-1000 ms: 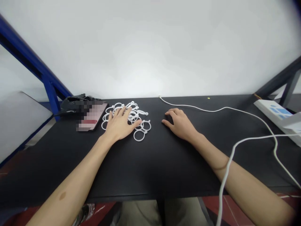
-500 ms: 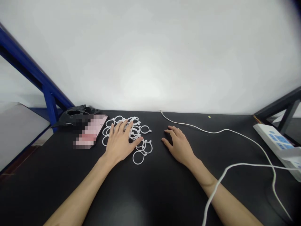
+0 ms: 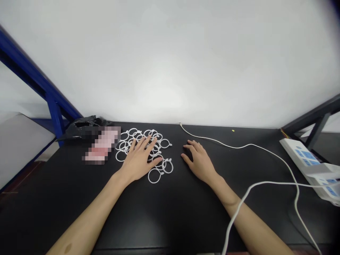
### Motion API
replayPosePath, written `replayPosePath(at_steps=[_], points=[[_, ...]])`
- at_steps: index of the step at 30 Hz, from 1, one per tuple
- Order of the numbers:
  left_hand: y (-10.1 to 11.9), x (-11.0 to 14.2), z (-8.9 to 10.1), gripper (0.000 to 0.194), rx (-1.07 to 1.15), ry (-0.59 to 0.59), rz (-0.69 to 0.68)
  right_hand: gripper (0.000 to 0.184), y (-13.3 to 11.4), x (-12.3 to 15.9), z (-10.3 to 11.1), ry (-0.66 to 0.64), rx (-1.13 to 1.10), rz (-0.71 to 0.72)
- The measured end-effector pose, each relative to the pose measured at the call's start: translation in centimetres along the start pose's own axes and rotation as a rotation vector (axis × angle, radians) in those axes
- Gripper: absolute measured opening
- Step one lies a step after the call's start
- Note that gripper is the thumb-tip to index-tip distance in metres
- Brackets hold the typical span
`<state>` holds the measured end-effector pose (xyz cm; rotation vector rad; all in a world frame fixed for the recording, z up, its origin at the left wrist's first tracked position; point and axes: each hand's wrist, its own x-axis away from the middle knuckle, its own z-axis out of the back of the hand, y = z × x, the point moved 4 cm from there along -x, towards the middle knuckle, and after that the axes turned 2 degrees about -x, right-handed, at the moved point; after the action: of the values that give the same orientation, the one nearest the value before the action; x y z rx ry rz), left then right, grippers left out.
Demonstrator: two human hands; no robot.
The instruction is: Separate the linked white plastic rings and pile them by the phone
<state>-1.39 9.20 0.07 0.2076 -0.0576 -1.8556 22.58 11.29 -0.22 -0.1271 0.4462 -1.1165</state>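
A pile of several white plastic rings (image 3: 156, 175) lies on the black table (image 3: 170, 212). My left hand (image 3: 139, 159) lies flat on the pile with its fingers spread apart, palm down. My right hand (image 3: 199, 161) rests palm down on the bare table just right of the rings, fingers loosely stretched out, holding nothing.
A blurred pinkish flat object (image 3: 102, 148) lies left of the rings, with a black crumpled bag (image 3: 79, 129) behind it. A white cable (image 3: 255, 186) runs across the right side to a white power strip (image 3: 310, 163). A white wall stands behind the table; a blue frame (image 3: 50, 102) rises at left.
The view tilted up, so the table sits lower in the picture. My left hand has shifted slightly on the rings and spread them a little. My right hand has stayed put.
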Motion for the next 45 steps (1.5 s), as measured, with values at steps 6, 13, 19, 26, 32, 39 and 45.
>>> replayPosePath(at_steps=[6, 13, 19, 26, 32, 39, 45], points=[[0.5, 0.1, -0.2, 0.081, 0.039, -0.026, -0.074, 0.035, -0.3, 0.2, 0.2, -0.024, -0.018, 0.007], [0.9, 0.3, 0.4, 0.075, 0.076, 0.039, -0.104, 0.035, -0.5, 0.4, 0.2, -0.029, -0.028, 0.014], [1.5, 1.0, 1.9, 0.048, 0.124, 0.26, -0.172, 0.028, -0.5, 0.4, 0.5, -0.028, -0.116, 0.012], [4.4, 1.7, 0.6, 0.066, 0.096, 0.109, -0.357, 0.03, -3.2, 1.1, 1.1, -0.084, -0.274, 0.179], [4.3, 1.3, -0.3, 0.069, 0.051, 0.004, -0.308, 0.022, -4.4, 1.6, 0.4, -0.1, -0.247, 0.22], [3.6, 1.2, 0.3, 0.059, 0.069, 0.072, -0.291, 0.008, -4.2, 1.5, 0.5, -0.067, -0.278, 0.209], [4.8, 1.7, 1.3, 0.037, 0.158, 0.309, -0.38, 0.005, -5.0, 1.6, 0.7, -0.04, -0.315, 0.262]])
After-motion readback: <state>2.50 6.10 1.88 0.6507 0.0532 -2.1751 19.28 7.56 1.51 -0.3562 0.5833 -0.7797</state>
